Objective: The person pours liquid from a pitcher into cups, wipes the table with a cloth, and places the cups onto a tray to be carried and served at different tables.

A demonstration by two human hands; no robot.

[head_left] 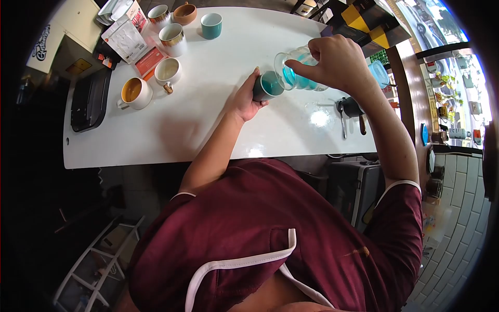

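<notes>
Wrapped around a teal cup (264, 92), my left hand (243, 101) holds it over the middle of the white table, its mouth tilted toward the right. My right hand (338, 63) grips a clear, rounded glass vessel (292, 80) from above. The glass lies tipped nearly on its side, with blue-tinted liquid or colour showing inside. Its wide mouth overlaps the cup's rim in this view. Part of the glass is hidden behind my right fingers and palm.
Several mugs, including a white one with a tan inside (136, 93), stand at the left and back of the table (218, 140). A black tray (91, 101) lies at the left edge. Right, a spoon (342, 122) rests beside a dark handled pot (353, 106). Boxes (369, 23) stand behind.
</notes>
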